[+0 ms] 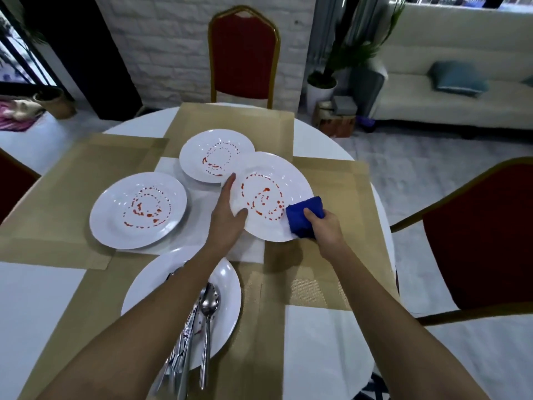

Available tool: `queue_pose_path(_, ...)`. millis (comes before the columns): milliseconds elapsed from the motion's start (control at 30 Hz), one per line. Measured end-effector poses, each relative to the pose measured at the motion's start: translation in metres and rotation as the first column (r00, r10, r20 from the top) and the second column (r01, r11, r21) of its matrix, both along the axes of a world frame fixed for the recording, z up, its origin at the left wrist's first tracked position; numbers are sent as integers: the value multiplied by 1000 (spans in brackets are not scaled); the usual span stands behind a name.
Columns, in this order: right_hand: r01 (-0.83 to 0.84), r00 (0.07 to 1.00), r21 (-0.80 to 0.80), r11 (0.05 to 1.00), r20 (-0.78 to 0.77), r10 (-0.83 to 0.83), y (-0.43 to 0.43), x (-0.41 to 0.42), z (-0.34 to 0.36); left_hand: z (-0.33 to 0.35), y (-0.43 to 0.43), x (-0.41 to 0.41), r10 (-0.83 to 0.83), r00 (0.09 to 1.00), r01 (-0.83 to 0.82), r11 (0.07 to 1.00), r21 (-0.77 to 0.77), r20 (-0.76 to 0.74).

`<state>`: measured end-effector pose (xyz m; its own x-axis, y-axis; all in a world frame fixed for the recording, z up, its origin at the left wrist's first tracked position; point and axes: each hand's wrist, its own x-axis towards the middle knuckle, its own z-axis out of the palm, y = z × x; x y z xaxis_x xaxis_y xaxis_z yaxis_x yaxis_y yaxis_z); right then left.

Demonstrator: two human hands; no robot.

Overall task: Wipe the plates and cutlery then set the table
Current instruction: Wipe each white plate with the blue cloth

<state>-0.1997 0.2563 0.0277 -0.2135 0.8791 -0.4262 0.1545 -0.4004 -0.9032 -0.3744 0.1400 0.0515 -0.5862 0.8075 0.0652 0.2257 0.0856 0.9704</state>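
Note:
Three white plates carry rings of red sauce. My left hand (229, 210) grips the left rim of the right plate (271, 174), which is tilted up off the table. My right hand (324, 226) holds a folded blue cloth (304, 216) against that plate's lower right edge. A second dirty plate (199, 151) lies behind it, and a third dirty plate (138, 209) lies to the left. Nearest me, a fourth plate (227, 295) holds a spoon (209, 307) and other cutlery (181, 350), partly hidden under my left forearm.
Tan placemats (57, 215) cover the round white table (317, 342). Red chairs with gold frames stand at the far side (243, 53), at the right (478, 243) and at the left edge (11, 183). A potted plant (320, 88) and a sofa (461, 90) lie beyond.

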Motion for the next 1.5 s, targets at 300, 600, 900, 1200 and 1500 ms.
queue_pose_path(300, -249, 924, 360, 899, 366, 109, -20, -37, 83, 92, -23, -22, 12, 992, -23, 996, 91, 125)
queue_pose_path(600, -557, 818, 695, 454, 555, 153, -64, -69, 167, 145, -69, -37, 8, 978, -59, 968, 243, 209)
queue_pose_path(900, -855, 519, 511, 90, 846, 123, -116, -77, 170, 162, -87, -41, -12, 986, -46, 940, 337, 168)
queue_pose_path(1200, -575, 777, 772, 271, 619, -116, -64, -64, 184, 183, -90, -29, -84, 996, 67, 923, 380, 27)
queue_pose_path(1500, -597, 802, 801, 36, 595, 49, -94, -77, 183, 195, -83, -20, -132, 990, 137, 928, 347, -39)
